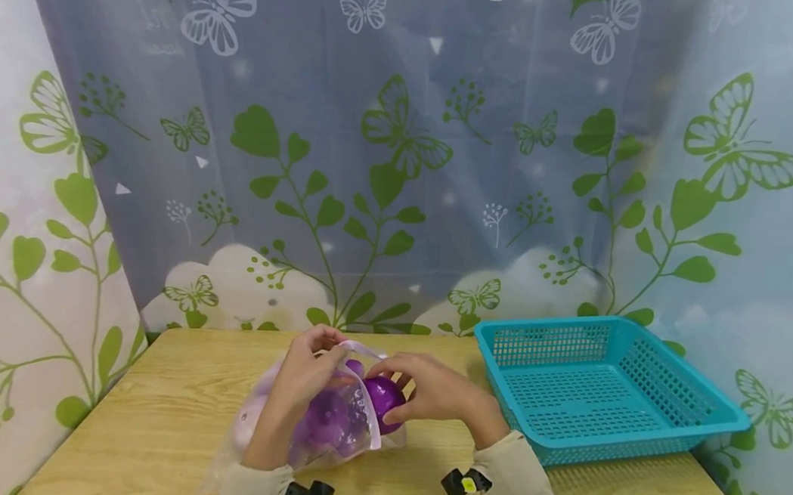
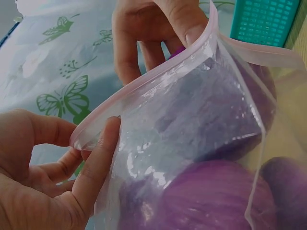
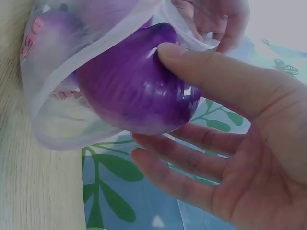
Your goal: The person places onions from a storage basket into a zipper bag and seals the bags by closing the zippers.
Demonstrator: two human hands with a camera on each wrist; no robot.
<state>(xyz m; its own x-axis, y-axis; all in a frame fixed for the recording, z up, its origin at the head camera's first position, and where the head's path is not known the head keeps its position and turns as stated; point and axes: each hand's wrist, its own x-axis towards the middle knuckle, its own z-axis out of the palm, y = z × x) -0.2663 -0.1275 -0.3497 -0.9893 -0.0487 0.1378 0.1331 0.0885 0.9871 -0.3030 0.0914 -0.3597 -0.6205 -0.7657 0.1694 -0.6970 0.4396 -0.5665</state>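
Note:
A clear zip bag with a pale pink rim (image 1: 373, 429) lies on the table, several purple round things inside it. My left hand (image 1: 309, 369) pinches the bag's rim between thumb and fingers, holding the mouth apart. At that mouth, my right hand (image 1: 437, 388) grips a glossy purple onion (image 3: 136, 88), thumb on its upper side and fingers beneath. Part of the onion stands out past the rim. Through the clear side in the left wrist view shows another onion, paler and striped (image 2: 216, 194), low in the bag.
To the right stands a turquoise plastic basket (image 1: 630, 438) with lattice sides, close to my right forearm. The wooden table (image 1: 183, 386) runs back to a curtain (image 1: 481, 207) printed with leaves and butterflies. Dark wrist cameras sit on both sleeves.

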